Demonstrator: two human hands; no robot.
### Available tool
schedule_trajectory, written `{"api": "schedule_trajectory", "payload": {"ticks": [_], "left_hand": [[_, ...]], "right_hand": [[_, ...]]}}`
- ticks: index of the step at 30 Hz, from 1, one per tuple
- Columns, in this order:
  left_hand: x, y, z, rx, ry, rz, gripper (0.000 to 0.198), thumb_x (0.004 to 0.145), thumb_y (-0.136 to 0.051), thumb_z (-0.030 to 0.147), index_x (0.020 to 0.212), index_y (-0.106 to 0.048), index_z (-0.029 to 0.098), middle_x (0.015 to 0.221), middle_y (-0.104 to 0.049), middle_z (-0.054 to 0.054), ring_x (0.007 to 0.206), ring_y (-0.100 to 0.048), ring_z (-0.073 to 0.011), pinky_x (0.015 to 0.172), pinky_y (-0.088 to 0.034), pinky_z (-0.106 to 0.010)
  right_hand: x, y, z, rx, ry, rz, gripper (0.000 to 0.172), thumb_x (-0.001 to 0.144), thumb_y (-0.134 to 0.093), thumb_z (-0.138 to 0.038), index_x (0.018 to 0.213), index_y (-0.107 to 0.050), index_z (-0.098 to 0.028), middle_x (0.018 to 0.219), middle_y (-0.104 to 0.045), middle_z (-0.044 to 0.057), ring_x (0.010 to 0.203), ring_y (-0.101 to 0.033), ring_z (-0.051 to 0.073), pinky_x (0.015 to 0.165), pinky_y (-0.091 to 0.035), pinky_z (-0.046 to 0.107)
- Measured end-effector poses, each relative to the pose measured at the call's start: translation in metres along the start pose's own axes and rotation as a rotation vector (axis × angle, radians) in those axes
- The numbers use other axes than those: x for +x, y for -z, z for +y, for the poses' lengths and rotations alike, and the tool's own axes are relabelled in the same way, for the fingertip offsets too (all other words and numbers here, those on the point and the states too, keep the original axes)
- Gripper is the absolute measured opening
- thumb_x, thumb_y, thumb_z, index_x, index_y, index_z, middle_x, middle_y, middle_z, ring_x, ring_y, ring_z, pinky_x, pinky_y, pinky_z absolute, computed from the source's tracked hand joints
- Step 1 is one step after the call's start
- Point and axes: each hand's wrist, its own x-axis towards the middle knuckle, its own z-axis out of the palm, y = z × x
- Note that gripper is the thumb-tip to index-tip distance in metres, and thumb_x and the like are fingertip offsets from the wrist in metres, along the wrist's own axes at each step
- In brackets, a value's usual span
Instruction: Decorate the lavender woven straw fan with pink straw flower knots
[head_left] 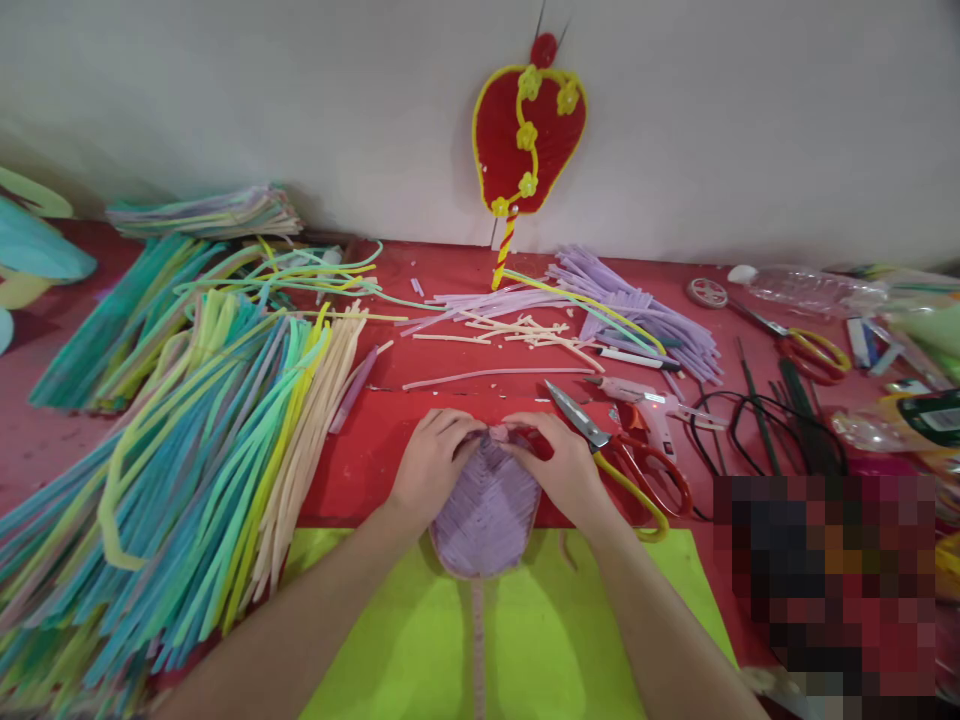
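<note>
A lilac fan (486, 515) made of pipe cleaners lies flat at the middle of the red table, its handle running toward me over a lime-green sheet (420, 640). My left hand (431, 465) grips the fan's upper left rim with curled fingers. My right hand (559, 465) pinches the upper right rim, fingers pressed together at the top edge. Both hands meet at the fan's top.
A big heap of blue, green and cream pipe cleaners (187, 440) fills the left. Red-and-yellow scissors (622, 455) and a glue gun (649, 400) lie right of my hands. Lilac pipe cleaners (637, 310) lie behind. A red fan (525, 135) leans on the wall. Black cords (757, 420) sit at right.
</note>
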Motion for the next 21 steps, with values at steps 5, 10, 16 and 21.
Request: {"api": "schedule_trajectory", "payload": {"ticks": [5,10,16,21], "left_hand": [[0.001,0.001,0.002,0.010,-0.004,-0.006,0.017,0.085,-0.052,0.019,0.098,-0.063,0.021,0.095,-0.064,-0.004,0.091,-0.054,-0.0181,0.084,-0.045,-0.035],[0.001,0.002,0.004,-0.017,-0.032,-0.002,0.011,0.084,-0.054,0.022,0.090,-0.063,0.020,0.092,-0.064,-0.003,0.090,-0.054,-0.0174,0.083,-0.043,-0.034],[0.004,0.005,0.005,-0.208,0.093,0.078,0.008,0.083,-0.055,0.020,0.077,-0.060,0.019,0.081,-0.062,-0.002,0.080,-0.056,-0.0144,0.075,-0.045,-0.028],[0.003,0.005,0.005,-0.281,0.118,0.124,0.008,0.082,-0.055,0.022,0.077,-0.060,0.018,0.082,-0.061,-0.002,0.080,-0.057,-0.0133,0.074,-0.046,-0.026]], "right_hand": [[0.001,0.000,-0.005,-0.015,0.069,-0.007,0.010,0.079,-0.062,-0.030,0.088,-0.066,-0.028,0.087,-0.068,0.002,0.087,-0.062,0.021,0.083,-0.048,0.037],[0.000,-0.002,-0.008,0.020,0.077,0.023,0.008,0.079,-0.062,-0.027,0.084,-0.068,-0.028,0.084,-0.069,0.001,0.084,-0.062,0.020,0.081,-0.048,0.037],[-0.001,-0.001,-0.013,0.140,-0.034,0.026,0.013,0.077,-0.063,-0.031,0.088,-0.067,-0.027,0.091,-0.069,0.002,0.087,-0.063,0.019,0.082,-0.049,0.035],[-0.001,-0.001,-0.014,0.194,-0.078,-0.009,0.014,0.076,-0.063,-0.033,0.086,-0.068,-0.025,0.089,-0.069,0.003,0.083,-0.064,0.019,0.077,-0.051,0.033]]}}
